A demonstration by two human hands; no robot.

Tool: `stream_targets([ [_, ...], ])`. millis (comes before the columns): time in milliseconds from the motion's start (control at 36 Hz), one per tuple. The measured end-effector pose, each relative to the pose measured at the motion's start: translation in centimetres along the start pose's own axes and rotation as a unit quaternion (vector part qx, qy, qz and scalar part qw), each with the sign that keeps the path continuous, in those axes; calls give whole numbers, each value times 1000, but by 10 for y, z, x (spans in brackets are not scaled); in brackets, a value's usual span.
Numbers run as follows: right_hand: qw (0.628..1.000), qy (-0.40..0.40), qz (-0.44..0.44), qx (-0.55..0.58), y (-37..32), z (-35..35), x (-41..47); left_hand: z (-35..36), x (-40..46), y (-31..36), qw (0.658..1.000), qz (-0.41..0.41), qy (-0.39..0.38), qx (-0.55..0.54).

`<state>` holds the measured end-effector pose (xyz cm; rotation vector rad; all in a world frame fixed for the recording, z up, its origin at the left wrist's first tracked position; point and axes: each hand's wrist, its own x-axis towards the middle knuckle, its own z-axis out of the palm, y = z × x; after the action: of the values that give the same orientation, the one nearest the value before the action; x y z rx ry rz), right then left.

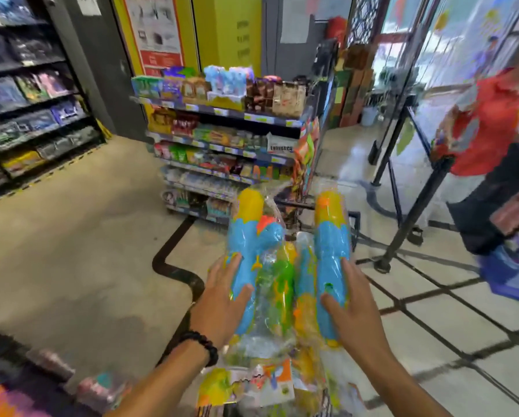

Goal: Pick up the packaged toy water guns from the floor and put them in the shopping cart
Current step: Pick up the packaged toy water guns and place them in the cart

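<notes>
Head view, blurred by motion: two hands hold a bundle of packaged water guns up in front of the body, over the cart, of which only a bit of wire shows at the bottom edge, beneath the packages. The left hand lies against the left side of a blue and yellow gun, fingers nearly straight and spread, thumb bent over its front; that grip presses rather than wraps. A dark bead bracelet sits on the left wrist. The right hand does the same on the right side of a second blue and yellow gun, fingers extended along it, thumb across its front. Between the two lie more guns in clear plastic, green, yellow and orange, squeezed between the palms. A printed header card hangs at the bundle's lower end.

Ahead stands a low shelf of snacks with yellow price tags. Dark shelving runs along the left wall. The floor is beige with a black line, tiled pale on the right. A person in a red shirt stands at the right edge beside a black stand.
</notes>
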<state>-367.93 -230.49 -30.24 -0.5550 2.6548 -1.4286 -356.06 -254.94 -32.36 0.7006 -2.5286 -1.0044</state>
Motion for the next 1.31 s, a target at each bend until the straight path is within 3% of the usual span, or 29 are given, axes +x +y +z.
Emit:
stream_targets([
  [278, 995, -46, 43, -82, 35, 84, 106, 65, 113, -49, 995, -51, -80, 39],
  [583, 971, -86, 81, -209, 73, 141, 148, 131, 168, -106, 985, -69, -130, 90],
  [945, 925, -139, 81, -344, 102, 186, 150, 189, 168, -141, 967, -60, -166, 182],
  [1306, 921, -167, 68, -344, 108, 187, 150, 178, 158, -149, 955, -68, -206, 203],
])
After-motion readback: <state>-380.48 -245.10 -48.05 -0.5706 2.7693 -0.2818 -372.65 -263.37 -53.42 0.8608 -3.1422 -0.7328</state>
